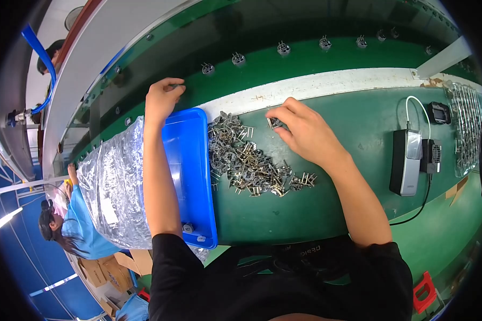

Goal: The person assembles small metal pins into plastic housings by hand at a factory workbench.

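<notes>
A heap of small metal clips (249,160) is lying at the frame's centre on a green table (326,208). The right hand (302,131) is bending over its upper edge, fingertips pinching one clip (275,123). The left hand (163,99) is reaching to the upper left, closing on something too small to identify. One blue tray (190,160) is sitting left of the heap, its bag (115,184) partly hidden by the forearm.

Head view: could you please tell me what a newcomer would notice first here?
A heap of small metal parts lies mid-table on the green bench, beside a blue tray with a clear bag. The right hand picks at the heap's far edge; the left hand reaches over the tray to the belt.
</notes>
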Demonstrator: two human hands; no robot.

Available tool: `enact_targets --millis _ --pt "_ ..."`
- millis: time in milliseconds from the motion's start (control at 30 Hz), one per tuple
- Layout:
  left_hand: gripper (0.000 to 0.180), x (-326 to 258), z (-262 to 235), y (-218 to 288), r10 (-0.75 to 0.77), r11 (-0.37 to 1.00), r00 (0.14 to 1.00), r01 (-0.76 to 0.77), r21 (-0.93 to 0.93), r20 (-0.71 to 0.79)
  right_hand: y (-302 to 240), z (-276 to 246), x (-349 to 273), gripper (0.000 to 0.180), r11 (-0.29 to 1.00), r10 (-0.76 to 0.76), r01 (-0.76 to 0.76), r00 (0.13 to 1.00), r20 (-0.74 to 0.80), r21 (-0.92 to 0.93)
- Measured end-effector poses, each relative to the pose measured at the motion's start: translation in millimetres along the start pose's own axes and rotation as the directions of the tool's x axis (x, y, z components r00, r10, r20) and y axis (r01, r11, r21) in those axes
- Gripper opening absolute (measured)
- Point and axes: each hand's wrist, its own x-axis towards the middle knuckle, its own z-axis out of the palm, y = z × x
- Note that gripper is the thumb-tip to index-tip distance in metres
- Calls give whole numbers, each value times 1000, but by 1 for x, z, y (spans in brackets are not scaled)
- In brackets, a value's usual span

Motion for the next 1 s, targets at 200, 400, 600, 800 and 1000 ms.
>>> enact_targets --millis 200,400,600,800,1000 --pt "22 -54 16 55 171 785 978 -65 -616 115 4 -7 -2 11 999 9 -10 1000 26 47" --pt "34 -88 34 81 342 586 853 134 -799 393 6 -12 -1 11 1000 -18 17 998 58 16" --pt "40 -95 41 87 363 537 852 140 -832 377 7 -25 3 9 993 -108 113 982 154 -24" --pt "37 -92 50 85 346 638 889 13 -770 302 9 -18 0 13 996 -46 53 994 102 -71" --pt "35 -98 55 88 368 749 884 -99 -655 288 4 -21 2 14 988 -13 9 999 29 155"
